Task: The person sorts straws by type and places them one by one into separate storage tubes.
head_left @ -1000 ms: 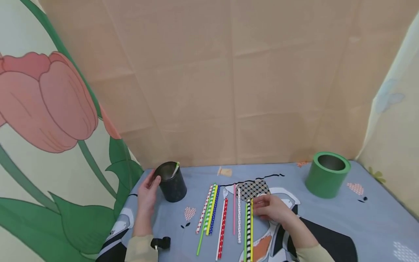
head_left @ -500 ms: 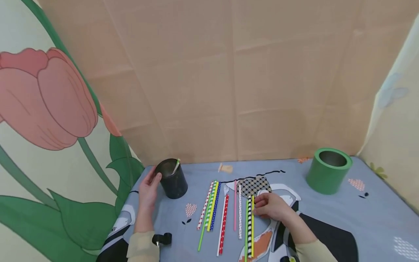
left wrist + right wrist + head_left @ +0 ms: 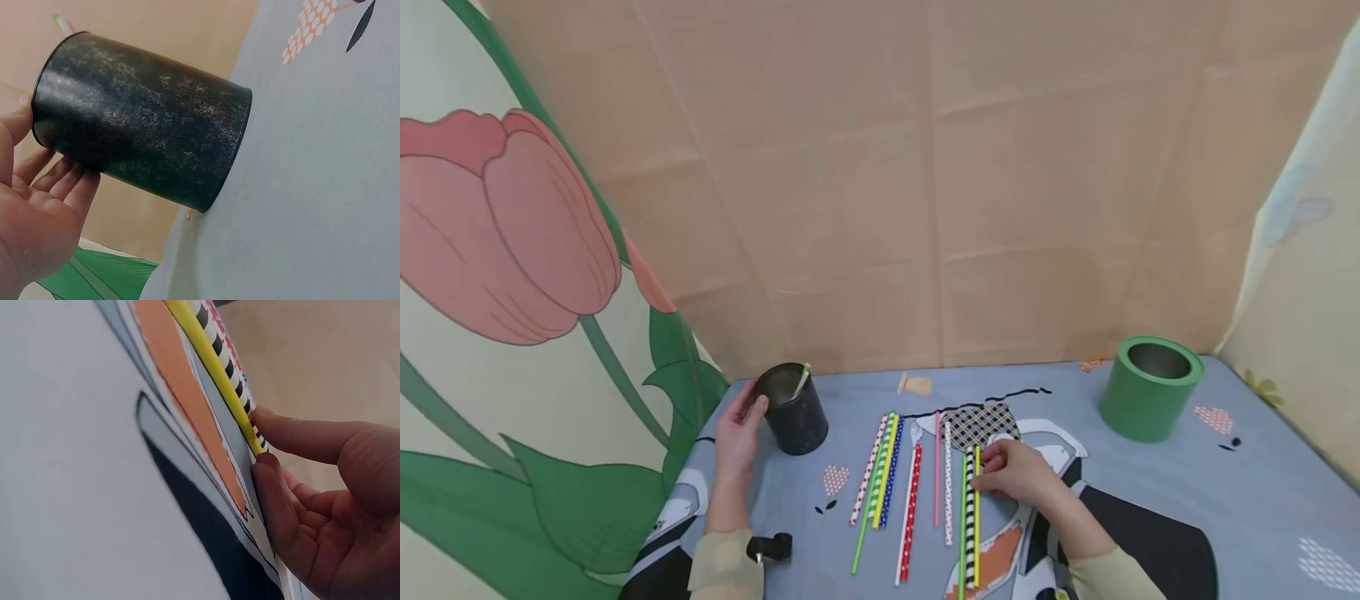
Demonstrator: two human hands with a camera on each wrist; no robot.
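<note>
In the head view, a black cylindrical cup [image 3: 799, 427] at the left of the blue-grey cloth-covered desk [image 3: 1262, 500] is held by the left hand [image 3: 736, 450]; a slim yellow straw [image 3: 977, 542], beside a black-and-white striped straw [image 3: 970, 533], is touched by the right hand [image 3: 1018, 479]. In the left wrist view, the cup's wall is gripped. In the right wrist view, the grip is narrow; whether the yellow straw is pinched cannot be told

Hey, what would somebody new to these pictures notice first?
Probably the huge pink tulip filling the left of the head view. Next, the bright straws laid out mid-way across the blue cloth, with the right hand at the rightmost ones. Then the black cup left of them, gripped by the left hand, and the green container at far right.
</note>
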